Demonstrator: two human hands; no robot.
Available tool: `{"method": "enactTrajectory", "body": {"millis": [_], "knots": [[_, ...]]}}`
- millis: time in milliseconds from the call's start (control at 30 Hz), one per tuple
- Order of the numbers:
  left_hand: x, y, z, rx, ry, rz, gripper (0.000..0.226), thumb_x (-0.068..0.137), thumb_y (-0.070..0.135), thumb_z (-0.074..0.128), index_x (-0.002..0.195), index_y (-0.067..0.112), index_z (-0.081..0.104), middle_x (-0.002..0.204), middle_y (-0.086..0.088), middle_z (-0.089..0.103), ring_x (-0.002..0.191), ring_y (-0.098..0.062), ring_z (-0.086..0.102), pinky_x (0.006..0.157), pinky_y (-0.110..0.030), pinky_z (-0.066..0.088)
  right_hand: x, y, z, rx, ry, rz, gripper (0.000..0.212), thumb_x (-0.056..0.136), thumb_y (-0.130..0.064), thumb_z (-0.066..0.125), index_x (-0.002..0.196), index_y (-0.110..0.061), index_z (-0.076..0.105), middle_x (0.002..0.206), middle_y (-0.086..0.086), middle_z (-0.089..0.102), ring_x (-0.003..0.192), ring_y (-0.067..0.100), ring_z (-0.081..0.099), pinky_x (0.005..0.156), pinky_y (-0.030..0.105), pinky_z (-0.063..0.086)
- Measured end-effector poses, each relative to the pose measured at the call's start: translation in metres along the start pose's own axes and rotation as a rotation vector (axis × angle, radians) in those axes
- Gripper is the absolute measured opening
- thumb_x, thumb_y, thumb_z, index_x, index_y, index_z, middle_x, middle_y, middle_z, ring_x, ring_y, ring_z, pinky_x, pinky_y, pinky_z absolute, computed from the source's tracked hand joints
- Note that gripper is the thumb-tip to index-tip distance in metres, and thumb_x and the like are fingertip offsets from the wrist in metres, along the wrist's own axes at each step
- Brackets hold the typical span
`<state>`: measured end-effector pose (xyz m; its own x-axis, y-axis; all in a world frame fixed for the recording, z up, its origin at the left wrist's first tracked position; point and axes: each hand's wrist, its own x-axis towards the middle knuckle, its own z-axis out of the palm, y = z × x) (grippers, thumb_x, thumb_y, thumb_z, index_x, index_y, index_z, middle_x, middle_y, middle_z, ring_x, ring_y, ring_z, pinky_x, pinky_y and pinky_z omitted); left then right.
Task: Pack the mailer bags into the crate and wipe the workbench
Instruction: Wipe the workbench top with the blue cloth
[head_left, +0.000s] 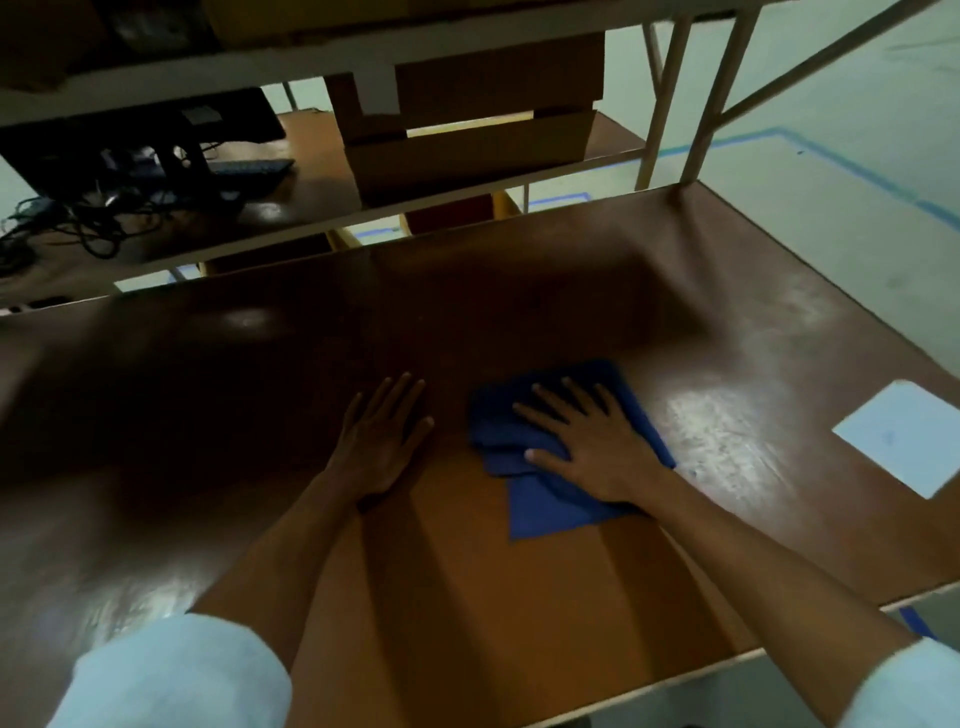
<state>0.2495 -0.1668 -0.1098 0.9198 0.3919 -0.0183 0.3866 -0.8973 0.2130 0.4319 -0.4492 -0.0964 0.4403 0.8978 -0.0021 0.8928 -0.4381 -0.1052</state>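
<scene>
- Workbench (571, 291): brown, glossy top. It fills most of the view, with glare patches on its right half.
- Cloth (550, 512): blue and folded, lying flat on the workbench right of centre. Its near corner sticks out below the hand that covers it.
- Right hand (587, 441): open, palm down, fingers spread and straight. It presses on the cloth, with the thumb lying across the cloth's left folds.
- Left hand (382, 436): open, palm down on the bare workbench, fingers straight. It lies just beside the cloth's left edge and does not touch it.
- Sleeves (176, 670): white, pushed up on both forearms.
- White sheet (904, 436): flat on the workbench near its right edge, well apart from the cloth.
- Cardboard boxes (467, 114): stacked on a table beyond the workbench's far edge.
- Monitor (140, 135), keyboard (249, 169) and cables (78, 228): on the same far table, at left.
</scene>
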Motion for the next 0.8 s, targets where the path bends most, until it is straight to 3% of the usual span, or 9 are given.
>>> {"method": "enactTrajectory", "body": {"millis": [67, 167, 200, 333, 367, 500, 600, 667, 800], "knots": [[-0.001, 0.001, -0.001, 0.014, 0.004, -0.015, 0.083, 0.089, 0.078, -0.006, 0.16, 0.037, 0.005, 0.168, 0.014, -0.002, 0.154, -0.01, -0.007, 0.124, -0.043, -0.004, 0.019, 0.032, -0.003, 0.005, -0.001, 0.048, 0.064, 0.095, -0.075, 0.012, 0.152, -0.051, -0.006, 0.166, -0.014, 0.0, 0.153, 0.023, -0.001, 0.121, 0.055, 0.004], [-0.003, 0.005, -0.003, 0.017, 0.021, -0.032, 0.075, 0.094, 0.072, 0.004, 0.16, 0.037, 0.007, 0.168, 0.014, -0.001, 0.154, -0.008, -0.008, 0.123, -0.042, -0.006, 0.043, 0.058, -0.007, 0.105, 0.043, 0.434, 0.066, 0.096, -0.072, 0.014, 0.154, -0.045, -0.002, 0.166, -0.01, -0.003, 0.153, 0.028, -0.005, 0.119, 0.059, -0.004], [-0.002, 0.006, -0.003, 0.014, 0.029, -0.032, 0.073, 0.095, 0.07, 0.006, 0.16, 0.037, 0.009, 0.168, 0.014, 0.001, 0.154, -0.008, -0.007, 0.123, -0.042, -0.005, 0.049, 0.052, -0.008, 0.11, 0.043, 0.412, 0.067, 0.096, -0.071, 0.014, 0.155, -0.043, -0.003, 0.166, -0.009, -0.004, 0.152, 0.029, -0.007, 0.118, 0.059, -0.006], [0.012, 0.006, -0.004, 0.023, 0.053, -0.048, 0.076, 0.094, 0.073, 0.009, 0.16, 0.036, 0.014, 0.168, 0.01, 0.008, 0.155, -0.011, -0.001, 0.125, -0.045, -0.003, 0.053, 0.029, -0.005, 0.045, -0.05, -0.083, 0.064, 0.096, -0.073, 0.01, 0.152, -0.05, -0.009, 0.165, -0.014, -0.009, 0.152, 0.023, -0.01, 0.121, 0.055, -0.003], [0.021, 0.006, -0.004, 0.024, 0.05, -0.062, 0.077, 0.093, 0.074, 0.009, 0.16, 0.035, 0.013, 0.168, 0.01, 0.009, 0.155, -0.012, -0.001, 0.125, -0.045, -0.003, 0.062, 0.038, -0.006, 0.035, -0.034, -0.071, 0.063, 0.096, -0.072, 0.009, 0.152, -0.05, -0.008, 0.165, -0.014, -0.008, 0.152, 0.022, -0.009, 0.121, 0.055, 0.0], [0.071, 0.007, -0.006, 0.022, 0.035, -0.083, 0.079, 0.094, 0.075, 0.011, 0.16, 0.033, 0.013, 0.168, 0.009, 0.008, 0.155, -0.013, 0.001, 0.125, -0.046, 0.001, 0.109, 0.064, -0.008, 0.097, 0.023, 0.362, 0.067, 0.095, -0.072, 0.005, 0.155, -0.043, -0.006, 0.166, -0.007, -0.005, 0.152, 0.03, -0.007, 0.12, 0.058, -0.005], [0.115, 0.007, -0.009, 0.006, 0.015, -0.11, 0.072, 0.098, 0.068, 0.018, 0.16, 0.033, 0.012, 0.169, 0.009, 0.005, 0.155, -0.014, 0.001, 0.125, -0.046, 0.001, 0.127, 0.057, -0.003, 0.05, -0.032, 0.063, 0.068, 0.09, -0.076, -0.003, 0.152, -0.049, -0.011, 0.165, -0.012, -0.011, 0.152, 0.025, -0.012, 0.12, 0.058, -0.004], [0.143, 0.007, -0.012, 0.009, 0.009, -0.136, 0.069, 0.101, 0.064, 0.02, 0.161, 0.031, 0.01, 0.169, 0.008, 0.003, 0.155, -0.014, -0.001, 0.124, -0.046, -0.001, 0.139, 0.073, -0.005, 0.042, -0.039, 0.027, 0.067, 0.09, -0.077, -0.002, 0.151, -0.052, -0.01, 0.165, -0.015, -0.011, 0.152, 0.024, -0.01, 0.12, 0.057, -0.001], [0.179, 0.001, -0.012, -0.005, 0.032, -0.184, 0.07, 0.101, 0.063, 0.019, 0.161, 0.028, 0.01, 0.169, 0.008, 0.001, 0.155, -0.012, -0.004, 0.124, -0.043, -0.003, 0.189, 0.1, -0.007, 0.106, 0.017, 0.453, 0.066, 0.094, -0.073, 0.009, 0.154, -0.046, -0.001, 0.166, -0.009, -0.003, 0.152, 0.029, -0.006, 0.119, 0.057, -0.006]]}}
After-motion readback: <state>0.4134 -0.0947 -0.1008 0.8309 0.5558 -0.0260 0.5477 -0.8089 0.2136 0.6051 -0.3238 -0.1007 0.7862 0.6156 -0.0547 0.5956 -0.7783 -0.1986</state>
